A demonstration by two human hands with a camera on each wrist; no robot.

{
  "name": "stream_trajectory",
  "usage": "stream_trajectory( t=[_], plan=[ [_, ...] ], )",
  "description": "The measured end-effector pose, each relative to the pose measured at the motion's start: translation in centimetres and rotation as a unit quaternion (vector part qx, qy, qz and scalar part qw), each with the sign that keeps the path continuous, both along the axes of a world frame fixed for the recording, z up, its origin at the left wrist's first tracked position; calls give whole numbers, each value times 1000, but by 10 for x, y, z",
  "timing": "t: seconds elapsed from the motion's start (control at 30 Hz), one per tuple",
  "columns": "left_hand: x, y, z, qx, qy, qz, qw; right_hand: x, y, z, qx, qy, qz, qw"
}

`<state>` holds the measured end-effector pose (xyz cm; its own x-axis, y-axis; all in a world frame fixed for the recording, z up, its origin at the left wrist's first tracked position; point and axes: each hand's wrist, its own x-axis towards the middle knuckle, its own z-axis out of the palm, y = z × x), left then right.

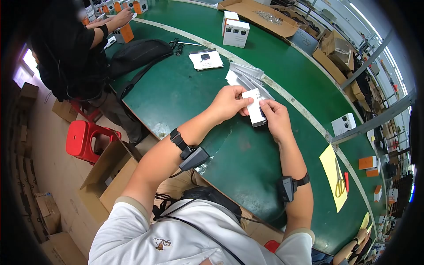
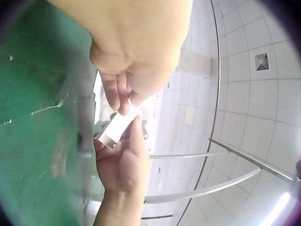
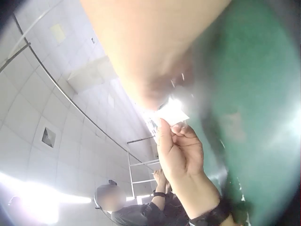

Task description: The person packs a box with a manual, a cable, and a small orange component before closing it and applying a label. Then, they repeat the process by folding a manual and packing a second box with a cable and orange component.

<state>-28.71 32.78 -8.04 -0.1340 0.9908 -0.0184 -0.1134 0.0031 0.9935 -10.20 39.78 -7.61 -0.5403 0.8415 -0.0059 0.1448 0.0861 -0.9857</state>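
Between both hands is a small folded white leaflet (image 1: 255, 110) with dark print, held over the green table. My left hand (image 1: 229, 104) pinches its left side, thumb lying across the front. On the opposite edge my right hand (image 1: 277, 120) grips it between thumb and fingers. The left wrist view shows the leaflet (image 2: 117, 128) as a narrow folded strip, its lower end by the right hand (image 2: 123, 165). In the right wrist view the left hand (image 3: 181, 148) holds a corner of it. A fanned pile of white leaflets (image 1: 247, 74) lies just beyond the hands.
A stack of printed cards (image 1: 206, 59) and a black bag (image 1: 140, 55) lie on the table (image 1: 238, 168). White boxes (image 1: 235, 34) stand farther back. Scissors (image 1: 339, 183) rest on yellow paper (image 1: 329, 170) at right. Another person (image 1: 66, 53) works at left, near a red stool (image 1: 81, 140).
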Motion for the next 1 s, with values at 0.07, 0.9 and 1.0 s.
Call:
stream_trajectory(
  t=[0.07, 0.9, 1.0],
  plan=[
    [1, 0, 0, -2, 4, -3, 1000, -1, -1, 0, -6, 11, -4, 1000],
    [3, 4, -14, 63, 86, 59, 993, -5, -12, 3, 104, -103, -11, 989],
    [1, 5, -18, 51, 147, 80, 985, -4, -10, 0, 113, -112, -3, 987]
  ],
)
